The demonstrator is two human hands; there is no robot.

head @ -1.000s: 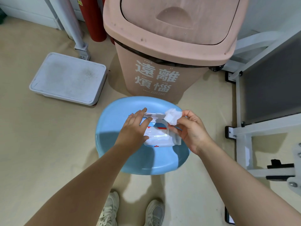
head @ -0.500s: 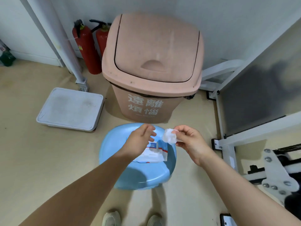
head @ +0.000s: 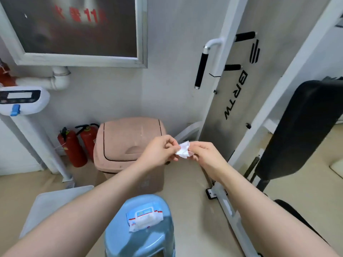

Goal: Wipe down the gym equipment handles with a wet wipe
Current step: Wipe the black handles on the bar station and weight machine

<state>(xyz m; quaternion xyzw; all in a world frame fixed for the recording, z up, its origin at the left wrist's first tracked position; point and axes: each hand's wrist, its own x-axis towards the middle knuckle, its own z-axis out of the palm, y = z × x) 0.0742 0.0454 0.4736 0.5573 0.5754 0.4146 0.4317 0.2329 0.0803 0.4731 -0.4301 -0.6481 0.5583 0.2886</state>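
In front of the pink bin, at chest height, we hold a small crumpled wet wipe between both hands. Our left hand pinches its left edge with thumb and curled fingers, and our right hand pinches its right edge the same way, so each grip is narrow and closed on the wipe. The wipe is bunched, white, and stretched only slightly between the two pinches.

Below our forearms, a blue plastic stool stands on the floor, and the pack of wet wipes lies flat on its seat, label up; we cannot tell whether its flap is shut. Left of the stool lies a flat grey-white platform.

Beyond our hands, to the upper right, the white gym machine frame rises against the wall. Its black-sleeved handles jut out from the upright: one long vertical bar and two short horizontal ones above and beside it, well apart from the wipe. A black padded bench back leans at the right.

Two red fire extinguishers stand just left of the bin, near a white scale post.
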